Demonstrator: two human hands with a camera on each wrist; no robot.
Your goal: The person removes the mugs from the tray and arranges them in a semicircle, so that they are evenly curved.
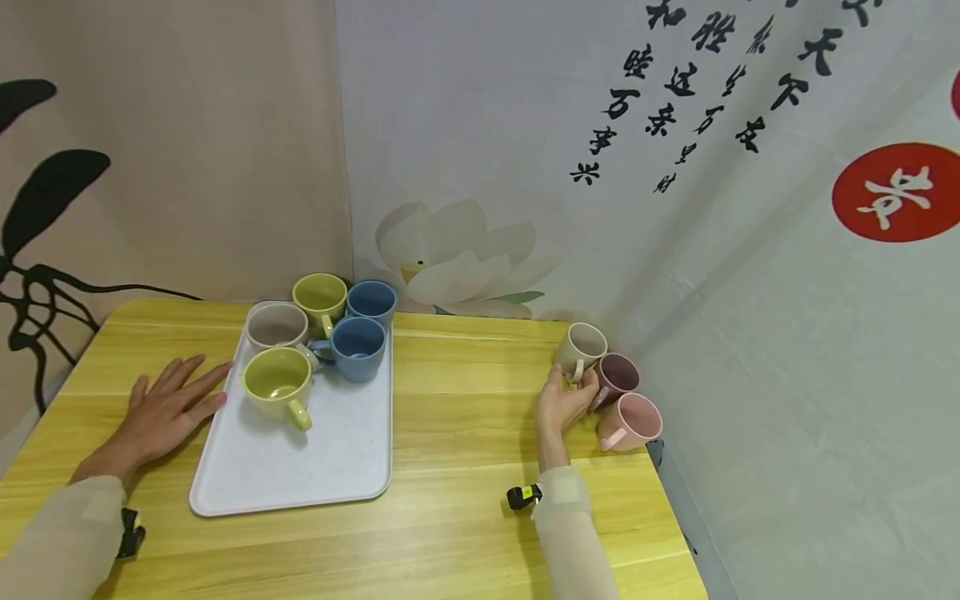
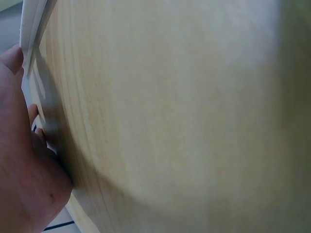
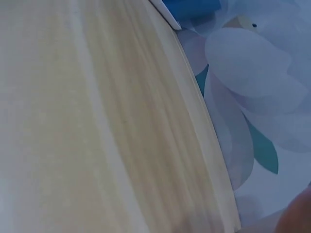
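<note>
In the head view, my right hand [image 1: 562,407] pinches the handle of a beige mug [image 1: 573,350] near the table's back right corner. Beside that mug stand a dark purple mug [image 1: 618,377] and a pink mug [image 1: 636,421], all upright. My left hand [image 1: 159,418] lies spread with its fingertips at the left edge of a white tray [image 1: 348,454]. The left wrist view shows my left hand [image 2: 29,170] touching the tray's rim [image 2: 31,22]. Only a blurred bit of my right hand [image 3: 297,213] appears in the right wrist view.
On the tray stand a grey-beige mug [image 1: 276,329], two yellow-green mugs [image 1: 273,387] [image 1: 320,296] and two blue mugs [image 1: 360,354] [image 1: 372,302]. A printed curtain [image 1: 465,125] hangs behind the wooden table [image 1: 465,433]. A black plant-like stand [image 1: 37,300] is at the left.
</note>
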